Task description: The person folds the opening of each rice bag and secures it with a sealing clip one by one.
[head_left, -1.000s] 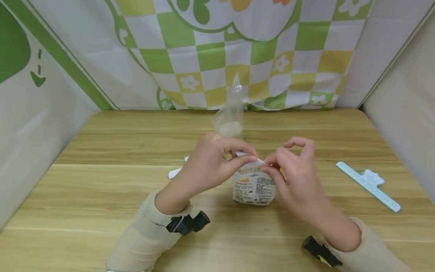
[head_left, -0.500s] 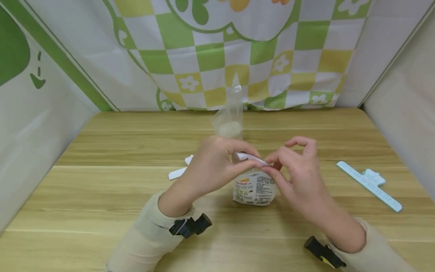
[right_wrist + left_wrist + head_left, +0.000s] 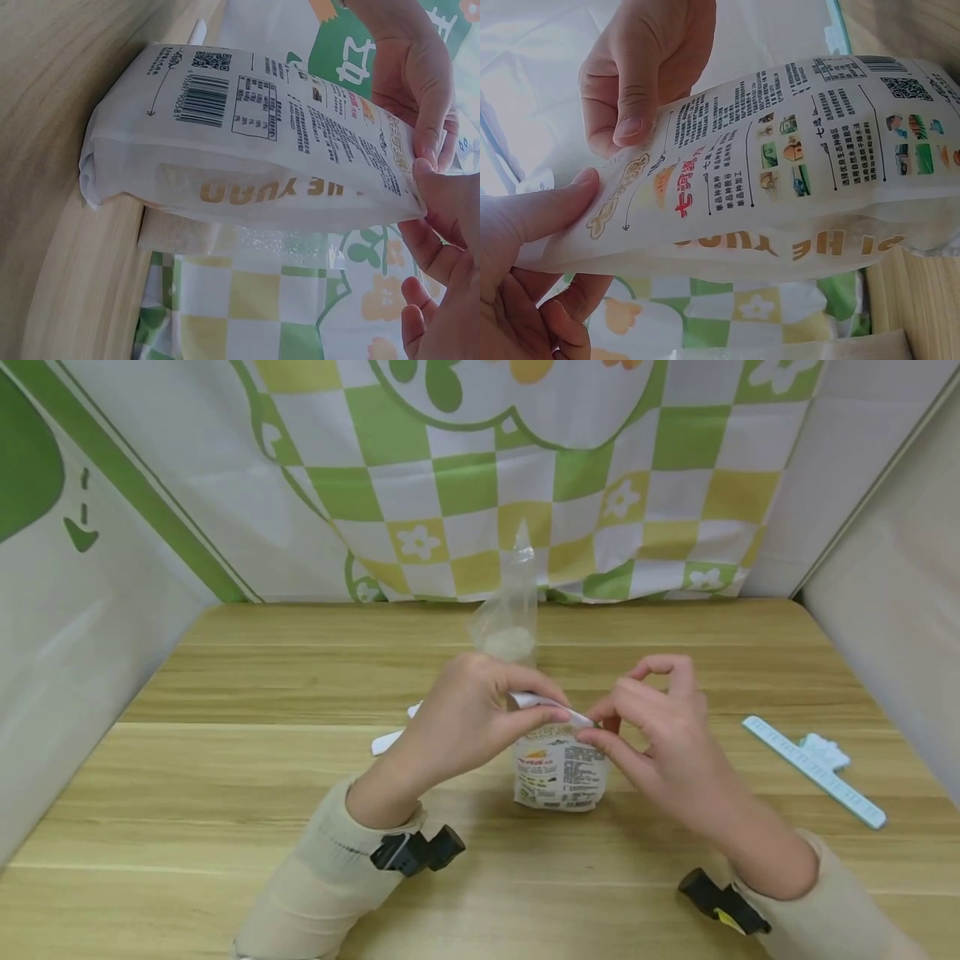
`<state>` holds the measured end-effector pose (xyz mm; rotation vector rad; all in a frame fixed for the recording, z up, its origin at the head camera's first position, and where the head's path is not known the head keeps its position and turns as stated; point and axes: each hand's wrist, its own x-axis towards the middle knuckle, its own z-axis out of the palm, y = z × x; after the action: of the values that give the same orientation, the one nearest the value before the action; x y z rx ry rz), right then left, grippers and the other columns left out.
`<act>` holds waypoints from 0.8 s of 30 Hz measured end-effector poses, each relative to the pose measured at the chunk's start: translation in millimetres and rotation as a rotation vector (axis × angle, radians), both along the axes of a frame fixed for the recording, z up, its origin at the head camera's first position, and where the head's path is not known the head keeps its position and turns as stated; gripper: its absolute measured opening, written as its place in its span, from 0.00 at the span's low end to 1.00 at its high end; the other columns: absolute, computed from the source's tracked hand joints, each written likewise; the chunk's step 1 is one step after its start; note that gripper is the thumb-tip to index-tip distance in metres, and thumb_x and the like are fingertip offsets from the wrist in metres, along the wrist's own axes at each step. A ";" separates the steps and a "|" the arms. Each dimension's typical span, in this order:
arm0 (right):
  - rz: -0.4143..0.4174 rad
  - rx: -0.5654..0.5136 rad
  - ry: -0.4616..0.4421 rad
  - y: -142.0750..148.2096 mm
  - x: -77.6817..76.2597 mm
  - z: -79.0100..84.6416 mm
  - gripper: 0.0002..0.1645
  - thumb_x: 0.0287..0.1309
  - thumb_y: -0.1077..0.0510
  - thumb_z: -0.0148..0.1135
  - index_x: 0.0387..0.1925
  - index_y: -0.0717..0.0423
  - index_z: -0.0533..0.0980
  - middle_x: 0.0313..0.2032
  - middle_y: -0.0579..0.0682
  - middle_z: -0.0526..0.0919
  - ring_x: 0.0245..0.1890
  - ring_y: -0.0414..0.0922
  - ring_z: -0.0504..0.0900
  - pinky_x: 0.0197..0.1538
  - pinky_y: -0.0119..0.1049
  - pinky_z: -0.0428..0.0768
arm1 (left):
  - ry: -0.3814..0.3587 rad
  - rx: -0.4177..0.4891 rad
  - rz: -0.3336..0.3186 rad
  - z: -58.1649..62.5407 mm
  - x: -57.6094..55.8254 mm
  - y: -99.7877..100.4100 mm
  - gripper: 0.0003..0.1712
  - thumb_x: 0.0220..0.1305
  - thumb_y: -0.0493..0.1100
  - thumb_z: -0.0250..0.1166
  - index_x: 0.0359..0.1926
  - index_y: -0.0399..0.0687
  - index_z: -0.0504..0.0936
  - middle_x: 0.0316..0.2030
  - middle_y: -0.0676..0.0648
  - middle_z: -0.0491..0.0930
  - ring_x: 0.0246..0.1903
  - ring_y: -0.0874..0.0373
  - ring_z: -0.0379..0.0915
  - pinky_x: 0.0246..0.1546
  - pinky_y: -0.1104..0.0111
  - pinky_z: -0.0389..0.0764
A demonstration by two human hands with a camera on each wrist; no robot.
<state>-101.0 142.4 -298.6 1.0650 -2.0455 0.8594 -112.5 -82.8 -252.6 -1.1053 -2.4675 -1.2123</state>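
A white printed bag [image 3: 561, 772] stands upright on the table between both hands. Its top edge is folded over. With thumb and fingers, my left hand [image 3: 468, 718] pinches the fold at its left part. The thumb and index finger of my right hand [image 3: 667, 743] pinch the right end of the same fold. In the left wrist view, printed text and small pictures cover the face of the bag [image 3: 780, 142], and gold letters run along its side. The right wrist view shows a barcode near the base of the bag [image 3: 247, 112]. What the bag contains is hidden.
Behind the hands stands a clear plastic bag [image 3: 510, 627] with pale contents low down. A light blue clip [image 3: 817, 768] lies on the wooden table [image 3: 247, 827] at right. A white clip [image 3: 386, 742] is partly hidden behind my left hand. A checked cloth [image 3: 465, 485] hangs at the back.
Both hands keep their pinch on the bag's top while the fold shifts slightly. My right wrist has moved a little to the right. The bag and the clips stay in place.
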 end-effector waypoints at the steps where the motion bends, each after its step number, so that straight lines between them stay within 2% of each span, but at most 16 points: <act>1: 0.005 0.002 -0.001 0.3 -0.5 0.5 0.27 0.74 0.38 0.58 0.30 0.56 0.82 0.24 0.44 0.80 0.31 0.44 0.75 0.64 0.40 0.58 | -0.003 -0.001 0.003 0.2 -0.1 -0.1 0.03 0.64 0.40 0.77 0.35 0.45 0.93 0.31 0.52 0.91 0.17 0.69 0.71 0.21 0.73 0.76; 5: 0.013 0.019 -0.014 2.2 -0.8 3.5 0.26 0.73 0.38 0.58 0.32 0.55 0.83 0.25 0.43 0.81 0.33 0.44 0.76 0.65 0.39 0.58 | -0.015 -0.002 0.012 0.2 -0.5 -0.5 0.03 0.64 0.40 0.77 0.35 0.45 0.93 0.31 0.51 0.91 0.18 0.69 0.74 0.22 0.73 0.78; 10: 0.023 0.026 -0.008 4.6 -1.4 6.5 0.26 0.73 0.37 0.59 0.34 0.55 0.84 0.26 0.44 0.81 0.32 0.44 0.77 0.66 0.40 0.58 | -0.015 -0.007 0.014 0.6 -0.2 -1.4 0.03 0.65 0.40 0.76 0.35 0.45 0.93 0.32 0.52 0.91 0.19 0.71 0.74 0.23 0.73 0.79; 18: 0.034 0.032 0.009 7.9 -3.0 9.9 0.27 0.73 0.36 0.59 0.34 0.55 0.85 0.27 0.46 0.83 0.35 0.47 0.78 0.68 0.39 0.60 | -0.021 -0.012 0.015 0.3 0.4 -2.3 0.03 0.65 0.40 0.76 0.36 0.45 0.93 0.32 0.52 0.91 0.19 0.73 0.73 0.23 0.73 0.78; 21: 0.022 0.033 0.004 13.1 -2.6 12.3 0.28 0.73 0.36 0.59 0.35 0.56 0.84 0.29 0.48 0.84 0.38 0.50 0.78 0.67 0.37 0.62 | -0.010 -0.016 0.015 -0.1 -0.1 -2.2 0.03 0.65 0.41 0.76 0.36 0.46 0.93 0.32 0.52 0.91 0.19 0.73 0.74 0.23 0.74 0.78; 24: -0.029 0.046 -0.032 22.3 0.2 15.2 0.31 0.73 0.34 0.58 0.35 0.58 0.84 0.32 0.49 0.85 0.43 0.52 0.77 0.63 0.33 0.67 | -0.001 -0.024 0.019 0.1 -0.4 -1.8 0.03 0.65 0.42 0.77 0.36 0.46 0.93 0.32 0.53 0.91 0.20 0.72 0.74 0.25 0.74 0.79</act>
<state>-100.9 164.7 -283.4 1.0493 -2.1116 0.8238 -112.9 -84.5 -252.5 -1.0856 -2.4942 -1.1811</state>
